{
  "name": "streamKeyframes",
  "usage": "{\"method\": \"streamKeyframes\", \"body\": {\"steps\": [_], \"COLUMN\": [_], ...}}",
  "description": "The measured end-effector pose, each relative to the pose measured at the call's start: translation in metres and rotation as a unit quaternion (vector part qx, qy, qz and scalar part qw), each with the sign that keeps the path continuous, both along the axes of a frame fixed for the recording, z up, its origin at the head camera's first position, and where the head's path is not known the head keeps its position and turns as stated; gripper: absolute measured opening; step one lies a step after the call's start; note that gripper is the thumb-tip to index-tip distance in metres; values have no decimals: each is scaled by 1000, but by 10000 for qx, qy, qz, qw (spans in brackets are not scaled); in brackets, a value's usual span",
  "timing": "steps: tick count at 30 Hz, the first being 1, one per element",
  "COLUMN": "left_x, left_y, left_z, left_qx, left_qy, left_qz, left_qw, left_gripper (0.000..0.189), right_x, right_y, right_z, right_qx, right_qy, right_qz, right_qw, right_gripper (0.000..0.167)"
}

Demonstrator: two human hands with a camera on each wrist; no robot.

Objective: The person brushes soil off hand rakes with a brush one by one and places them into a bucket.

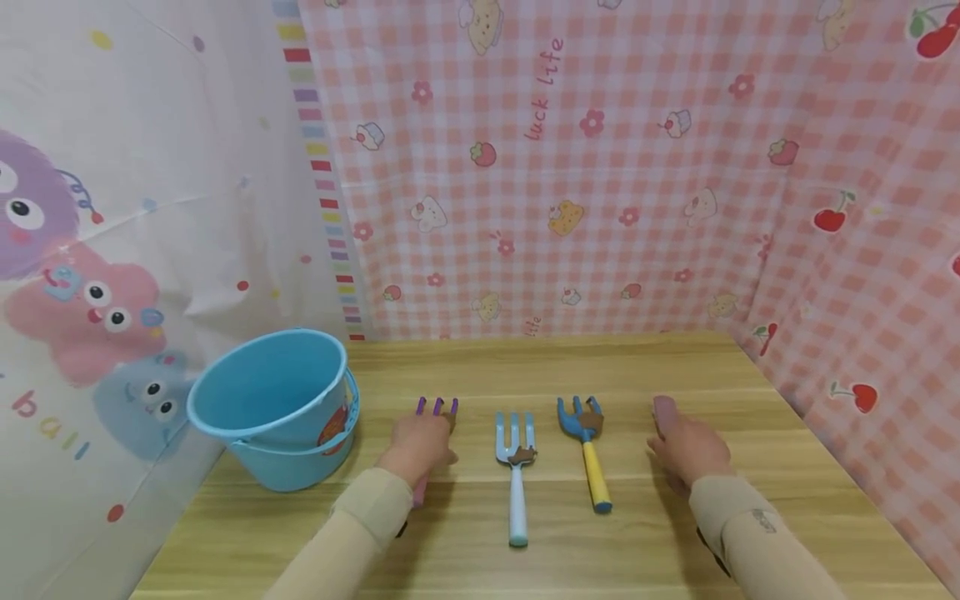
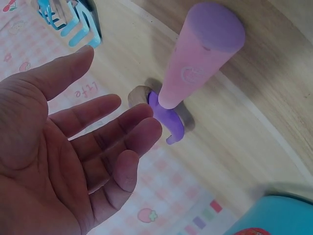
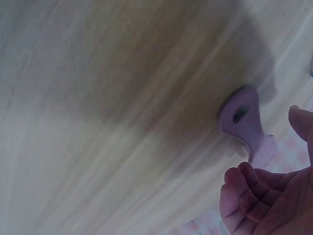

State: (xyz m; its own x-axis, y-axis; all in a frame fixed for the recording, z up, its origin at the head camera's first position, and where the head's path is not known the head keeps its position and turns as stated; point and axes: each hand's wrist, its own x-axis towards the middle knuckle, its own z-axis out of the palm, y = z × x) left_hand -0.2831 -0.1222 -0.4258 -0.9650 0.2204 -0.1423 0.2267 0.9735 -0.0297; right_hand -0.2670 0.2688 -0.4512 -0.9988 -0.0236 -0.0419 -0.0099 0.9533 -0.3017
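My left hand (image 1: pixel 420 446) is over a small hand rake with a pink handle (image 2: pixel 203 56) and purple tines (image 1: pixel 437 407). In the left wrist view its fingers are loosely bent and apart from the handle. My right hand (image 1: pixel 696 454) hovers by a mauve tool (image 3: pixel 242 120), whose handle end has a hole; a paler pink part lies beyond it. The right fingers bend loosely with nothing between them. Between the hands lie a light-blue garden fork (image 1: pixel 517 492) and a blue rake with a yellow handle (image 1: pixel 595 475), each bearing a brown patch.
A light-blue bucket (image 1: pixel 296 462) with its handle folded down stands at the left of the wooden table (image 1: pixel 600 558). A pink checked cloth (image 1: pixel 547 250) hangs behind and at the right; a white cartoon-print sheet (image 1: pixel 217 200) hangs at the left.
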Motion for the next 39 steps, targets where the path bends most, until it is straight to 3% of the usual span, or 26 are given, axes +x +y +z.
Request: {"method": "streamKeyframes", "body": {"steps": [6, 12, 15, 20, 21, 27, 32, 39], "left_x": [4, 4, 4, 7, 7, 11, 15, 18], "left_y": [4, 10, 11, 12, 12, 14, 16, 16], "left_z": [0, -4, -7, -12, -12, -17, -18, -19], "left_qx": [-52, -132, -128, -88, -83, 75, 174, 144], "left_qy": [42, 93, 76, 89, 109, 143, 164, 294], "left_qz": [23, 91, 143, 111, 85, -41, -79, -65], "left_qw": [10000, 9998, 9998, 9999, 9999, 9999, 9997, 9994], "left_gripper": [64, 53, 46, 43, 42, 39, 39, 39], "right_x": [1, 4, 4, 3, 3, 4, 4, -2], "right_y": [2, 5, 7, 9, 10, 12, 10, 6], "right_z": [-10, -15, -17, -19, -20, -23, -18, -17], "right_qx": [-73, -79, -123, -195, -213, -178, -112, -69], "right_qy": [-25, 65, 49, 41, 46, 134, 406, 289], "right_qz": [-227, -382, -431, -486, -485, -438, -304, -319], "right_qw": [9997, 9992, 9990, 9986, 9986, 9988, 9986, 9990], "right_gripper": [53, 30, 26, 39, 41, 17, 15, 21]}}
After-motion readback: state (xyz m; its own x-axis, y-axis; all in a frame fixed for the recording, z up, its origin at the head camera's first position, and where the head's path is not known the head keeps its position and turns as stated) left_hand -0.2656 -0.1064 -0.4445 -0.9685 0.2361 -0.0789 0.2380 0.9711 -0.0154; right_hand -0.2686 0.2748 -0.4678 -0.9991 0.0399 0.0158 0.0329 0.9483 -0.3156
